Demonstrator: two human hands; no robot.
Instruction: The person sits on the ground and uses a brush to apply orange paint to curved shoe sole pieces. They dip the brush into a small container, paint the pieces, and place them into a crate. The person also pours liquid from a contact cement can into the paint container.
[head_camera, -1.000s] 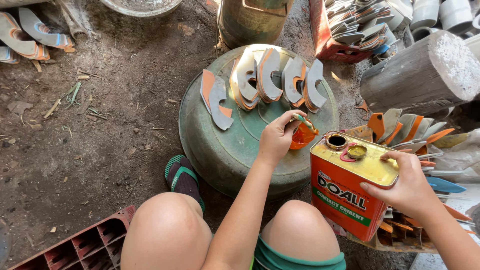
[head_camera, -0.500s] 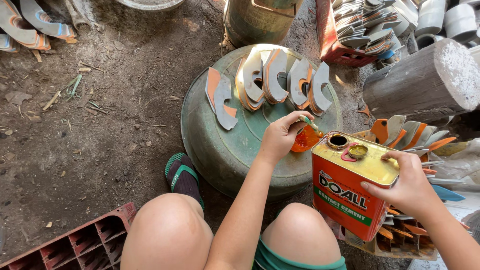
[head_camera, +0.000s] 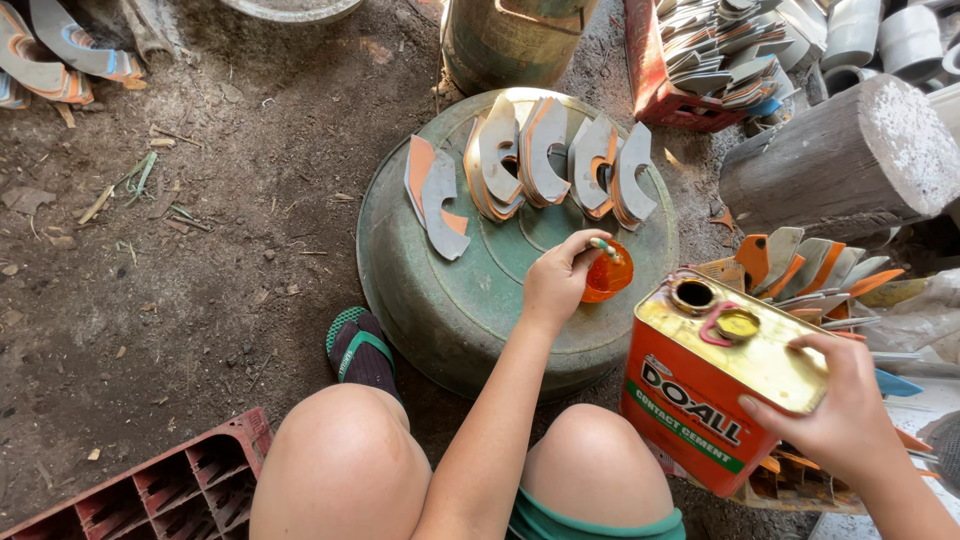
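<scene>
Fingers of the left hand (head_camera: 555, 285) curl shut around a small orange cup (head_camera: 607, 272), thumb and fingertips pinching its rim so the cup tilts just above the upturned green basin (head_camera: 430, 290) that serves as a table. A thin stick or brush handle pokes out at the cup's top, though what it is cannot be told for sure. The right hand (head_camera: 835, 410) clasps the near top corner of an orange and gold tin can (head_camera: 715, 400), fingers wrapped over the edge and down its side; the grip is firm and closed on the can. The can stands tilted beside the right knee, its round mouth (head_camera: 693, 294) open and a small cap (head_camera: 738, 323) lying on the lid next to it. On the basin, beyond the cup, a row of curved grey and orange cut pieces (head_camera: 545, 165) leans together. More such pieces are stacked to the right (head_camera: 800, 265) near a wooden log (head_camera: 840, 160). A green sandal (head_camera: 360, 350) rests on the dirt floor beside the basin, and a red plastic crate (head_camera: 150, 485) sits at the lower left.
</scene>
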